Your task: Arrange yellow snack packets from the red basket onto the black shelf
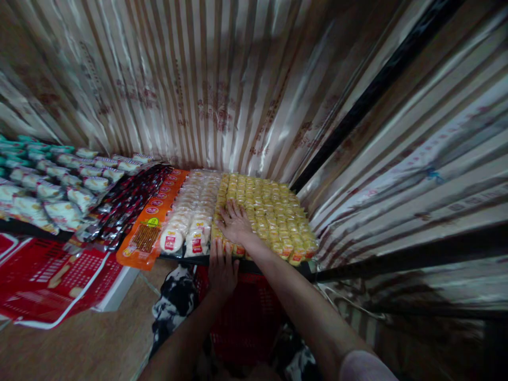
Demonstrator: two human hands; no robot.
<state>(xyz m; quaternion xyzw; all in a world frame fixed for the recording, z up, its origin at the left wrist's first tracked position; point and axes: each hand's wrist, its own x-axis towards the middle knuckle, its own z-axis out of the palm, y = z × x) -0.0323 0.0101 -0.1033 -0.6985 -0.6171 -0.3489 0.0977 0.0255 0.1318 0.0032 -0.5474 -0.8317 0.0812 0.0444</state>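
Note:
Rows of small yellow-wrapped snack packs (273, 211) stand close together on the right end of a dark shelf. My right hand (235, 221) lies flat on top of the left rows, its fingers spread. My left hand (222, 270) rests at the front end of those same rows, fingers stretched out and touching the nearest packs. Just left of my hands are two rows of clear-wrapped white round crackers (172, 238) with red labels. An orange snack bag (146, 233) showing brown sticks lies beside the crackers.
Dark red shiny packets (130, 201) and several white and green packs (59, 180) fill the shelf's left part. Red plastic baskets (71, 286) stand below. A striped curtain (206, 95) hangs behind, and a black pole (357, 106) slants on the right.

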